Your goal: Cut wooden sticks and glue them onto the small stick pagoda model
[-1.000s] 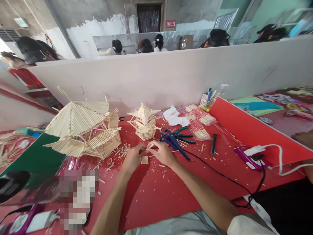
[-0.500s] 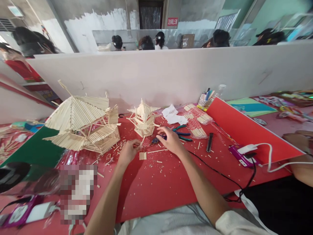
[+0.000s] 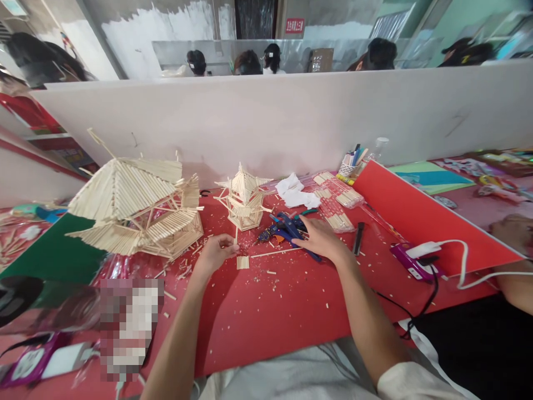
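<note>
Fingertips of the left hand [image 3: 219,253] pinch a short wooden stick [image 3: 236,235], held nearly upright over the red table [image 3: 266,319], in front of the small stick pagoda [image 3: 242,205]. Just below that hand lies a little panel of joined sticks [image 3: 242,262], and a longer thin stick [image 3: 275,253] stretches from near it toward the right. The right hand [image 3: 318,238] has thumb and fingers spread apart at the blue pliers [image 3: 290,224]; I cannot tell whether it touches them. Wood scraps [image 3: 270,272] litter the tabletop. To the left stands a larger stick pavilion [image 3: 137,216]. Beyond the pliers lie crumpled white tissue [image 3: 296,192] and plastic-wrapped stick packs [image 3: 333,205]; a black box cutter [image 3: 358,239] rests right of the right hand.
</note>
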A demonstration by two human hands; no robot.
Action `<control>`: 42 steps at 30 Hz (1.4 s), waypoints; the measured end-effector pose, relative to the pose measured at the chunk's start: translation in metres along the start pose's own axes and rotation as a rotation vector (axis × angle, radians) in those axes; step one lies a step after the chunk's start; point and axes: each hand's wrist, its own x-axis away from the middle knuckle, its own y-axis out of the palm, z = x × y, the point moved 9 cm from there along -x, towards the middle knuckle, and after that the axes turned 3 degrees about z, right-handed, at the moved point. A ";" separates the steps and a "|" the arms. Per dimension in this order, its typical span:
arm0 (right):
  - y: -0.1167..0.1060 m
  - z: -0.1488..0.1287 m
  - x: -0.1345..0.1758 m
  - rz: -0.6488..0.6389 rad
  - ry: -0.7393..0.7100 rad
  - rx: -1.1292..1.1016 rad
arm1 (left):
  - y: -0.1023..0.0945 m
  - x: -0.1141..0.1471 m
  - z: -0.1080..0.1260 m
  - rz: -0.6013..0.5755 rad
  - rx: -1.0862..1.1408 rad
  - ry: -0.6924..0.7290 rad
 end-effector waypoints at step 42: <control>-0.030 -0.113 -0.030 -0.057 -0.315 0.020 | -0.031 -0.002 0.006 0.155 -0.575 0.160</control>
